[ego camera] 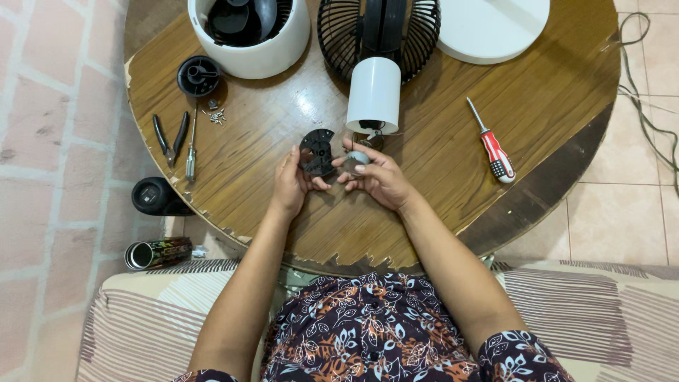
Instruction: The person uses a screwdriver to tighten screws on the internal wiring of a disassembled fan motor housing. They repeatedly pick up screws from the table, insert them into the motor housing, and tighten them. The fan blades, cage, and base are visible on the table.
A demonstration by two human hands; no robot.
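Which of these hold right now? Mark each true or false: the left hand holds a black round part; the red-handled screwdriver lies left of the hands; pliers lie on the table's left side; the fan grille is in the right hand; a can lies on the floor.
1. The left hand holds a black round part. True.
2. The screwdriver lies left of the hands. False: it lies to their right, on the table.
3. Pliers lie on the table's left side. True.
4. The fan grille is in the right hand. False: it rests at the table's far edge; the right hand pinches a small pale piece.
5. A can lies on the floor. True.
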